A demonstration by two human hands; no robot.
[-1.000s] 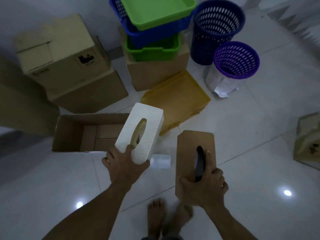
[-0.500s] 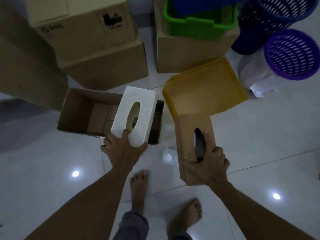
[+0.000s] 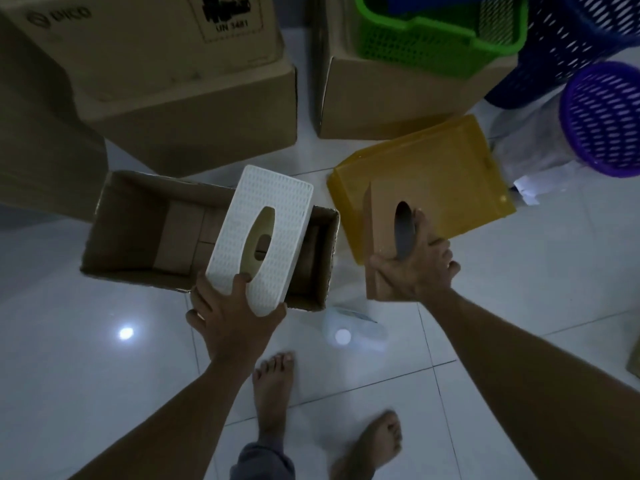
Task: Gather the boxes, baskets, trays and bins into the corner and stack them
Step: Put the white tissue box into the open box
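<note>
My left hand (image 3: 231, 315) grips the near end of a white plastic tissue box (image 3: 260, 237), held above the right part of an open cardboard box (image 3: 145, 230) on the floor. My right hand (image 3: 417, 270) grips a brown wooden tissue box (image 3: 382, 233) with fingers in its oval slot, over the near corner of a yellow tray (image 3: 440, 174) lying upside down. Behind stand stacked cardboard boxes (image 3: 180, 81) and another cardboard box (image 3: 381, 102) carrying a green basket (image 3: 433, 46).
A dark blue bin (image 3: 571, 46) and a purple bin (image 3: 606, 116) stand at the right over white paper (image 3: 526, 157). A clear plastic bottle (image 3: 349, 332) lies on the white tiled floor by my bare feet (image 3: 273, 386). A cardboard edge (image 3: 635, 362) shows far right.
I have stepped closer to the pile. Both tissue boxes moved forward: the white one is now over the open cardboard box, the brown one over the yellow tray.
</note>
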